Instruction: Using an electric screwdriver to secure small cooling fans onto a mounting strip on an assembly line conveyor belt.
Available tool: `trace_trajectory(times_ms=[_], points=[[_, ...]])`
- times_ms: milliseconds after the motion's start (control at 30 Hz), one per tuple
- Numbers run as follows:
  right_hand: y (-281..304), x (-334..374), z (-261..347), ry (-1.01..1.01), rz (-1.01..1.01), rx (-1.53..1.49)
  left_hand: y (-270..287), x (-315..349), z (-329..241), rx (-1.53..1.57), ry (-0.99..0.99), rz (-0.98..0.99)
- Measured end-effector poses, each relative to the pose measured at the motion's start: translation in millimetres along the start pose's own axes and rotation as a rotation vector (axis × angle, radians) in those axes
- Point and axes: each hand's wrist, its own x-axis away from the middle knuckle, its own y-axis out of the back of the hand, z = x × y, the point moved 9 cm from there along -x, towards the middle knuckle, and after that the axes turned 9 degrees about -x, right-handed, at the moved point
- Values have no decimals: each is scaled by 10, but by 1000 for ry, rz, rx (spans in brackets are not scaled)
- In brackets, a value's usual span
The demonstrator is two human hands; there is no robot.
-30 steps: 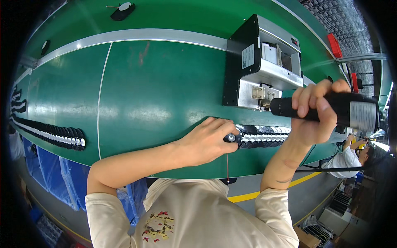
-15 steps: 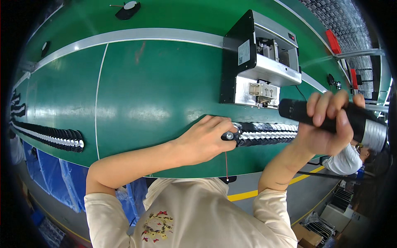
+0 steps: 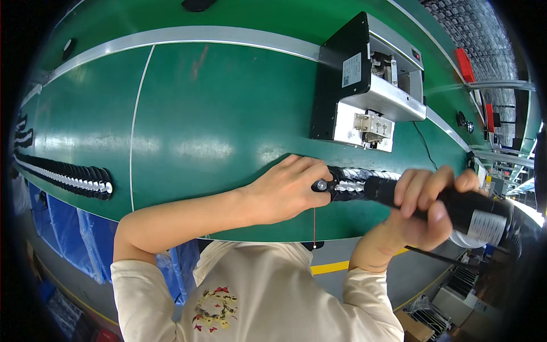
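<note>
My left hand (image 3: 299, 185) is closed on a small black part (image 3: 321, 185) with a round silver stud, at the left end of a tight row of similar parts (image 3: 348, 186), black with silver middles. A thin red wire (image 3: 314, 225) hangs below my fingers over the table's front edge. In my right hand (image 3: 424, 202) is a black barrel-shaped hand tool (image 3: 384, 191) with a pale label, its narrower end pointing left over the row. The tool hides the right part of the row, and I cannot tell whether it touches the parts.
A metal and black bench machine (image 3: 370, 85) stands behind the row, its cable trailing right. Another row of black parts (image 3: 68, 174) curves along the left of the green table (image 3: 216, 114). Blue plastic-covered stacks (image 3: 65, 228) lie below the left edge.
My right hand has brought the black tool left and down, over the row. My left hand stays on the end part. The view has shifted slightly.
</note>
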Motion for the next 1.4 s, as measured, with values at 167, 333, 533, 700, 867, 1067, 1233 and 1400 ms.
trace_trajectory(times_ms=[167, 333, 533, 700, 867, 1067, 1233, 1400], points=[[-40, 221, -44, -53, 6, -49, 9, 6, 5, -3, 17, -8], [-92, 291, -192, -27, -27, 49, 21, -2, 15, 2, 22, -5], [-226, 395, -139, -69, 110, 87, 24, 4, 5, 51, 28, 15], [-334, 375, -172, -38, 246, 114, 39, -2, 0, 69, 35, 42], [-289, 421, -244, -59, 208, 109, 60, -2, 15, 120, 95, 51], [-142, 245, 48, -3, 58, -99, 111, -7, 31, 94, 89, -33], [108, 103, -1, 205, 28, -19, 454, -101, -53, 45, 113, -15], [327, 183, -388, 192, 30, 86, 1194, -8, 411, -274, 349, 30]])
